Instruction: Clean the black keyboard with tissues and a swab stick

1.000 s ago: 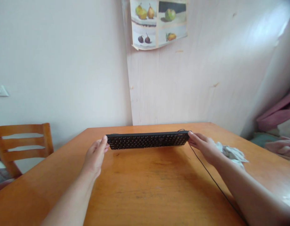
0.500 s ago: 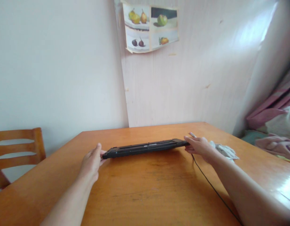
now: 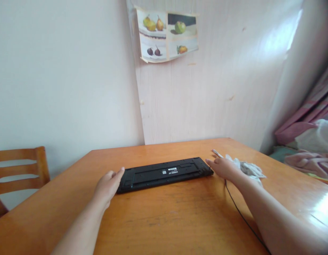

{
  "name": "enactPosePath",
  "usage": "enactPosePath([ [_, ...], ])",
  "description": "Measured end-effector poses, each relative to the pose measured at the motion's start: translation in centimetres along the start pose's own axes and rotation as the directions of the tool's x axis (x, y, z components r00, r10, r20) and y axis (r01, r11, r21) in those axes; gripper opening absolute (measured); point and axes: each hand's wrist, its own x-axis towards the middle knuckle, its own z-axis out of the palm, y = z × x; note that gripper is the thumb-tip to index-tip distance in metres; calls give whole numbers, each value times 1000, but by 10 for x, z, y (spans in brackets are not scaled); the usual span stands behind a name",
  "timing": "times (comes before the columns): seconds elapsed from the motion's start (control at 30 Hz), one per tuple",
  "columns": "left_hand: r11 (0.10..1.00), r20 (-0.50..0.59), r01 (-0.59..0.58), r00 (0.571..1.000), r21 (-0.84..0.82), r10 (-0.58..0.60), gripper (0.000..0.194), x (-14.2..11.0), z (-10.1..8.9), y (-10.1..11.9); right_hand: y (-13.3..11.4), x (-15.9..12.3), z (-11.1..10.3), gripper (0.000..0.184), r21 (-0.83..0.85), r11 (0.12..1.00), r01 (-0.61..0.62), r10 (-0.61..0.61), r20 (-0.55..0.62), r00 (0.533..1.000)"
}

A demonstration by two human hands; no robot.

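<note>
A black keyboard (image 3: 153,175) lies with its underside facing up, showing a white label and ridged panels; it is at or just above the wooden table (image 3: 164,219). My left hand (image 3: 107,186) grips its left end, the thumb along the edge and the other fingers mostly hidden. At the opposite end, my right hand (image 3: 222,168) holds the right edge with the thumb pointing inward; its remaining fingers are largely out of sight. A thin black cable (image 3: 240,209) runs beneath my right forearm toward the table's near side.
Beyond my right hand are a crumpled pale cloth or bag (image 3: 251,169) and a small slim light-coloured item (image 3: 216,153). A wooden chair (image 3: 20,166) stands at the left. Fruit pictures (image 3: 167,37) hang on the wall behind, and fabric (image 3: 310,161) is heaped at the far right.
The keyboard has come down and tipped toward me, so its underside, seen nearly edge-on before, now shows broadly. Both hands have stayed at its ends; the view has shifted slightly.
</note>
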Motion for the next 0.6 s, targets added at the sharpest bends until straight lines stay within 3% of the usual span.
enactPosePath([
  [0.1,975,16,-132,991,177,132,54,-2,-1,7,-11,-5,-10,67,0,981,-192,192,-29,981],
  [0.17,935,-20,-263,961,239,275,54,-5,2,13,-20,-8,-15,68,24,975,-221,222,-110,969],
  [0.23,875,-73,-386,903,292,422,59,-9,8,18,-29,-10,-15,65,74,988,-137,150,-215,965],
  [0.33,774,-121,-521,797,360,592,69,-20,20,28,-40,-12,-7,61,85,989,122,-83,-360,929],
  [0.4,708,-124,-585,730,395,672,72,-28,26,35,-47,-13,1,66,39,970,240,-207,-382,901],
  [0.47,653,-103,-628,683,423,723,76,-34,30,40,-53,-15,10,72,-2,957,289,-272,-338,901],
  [0.53,623,-33,-646,682,441,730,79,-39,34,43,-58,-17,17,76,-22,950,313,-307,-269,913],
  [0.6,601,153,-671,713,435,685,79,-42,37,43,-61,-19,23,78,-26,939,343,-344,-139,929],
])
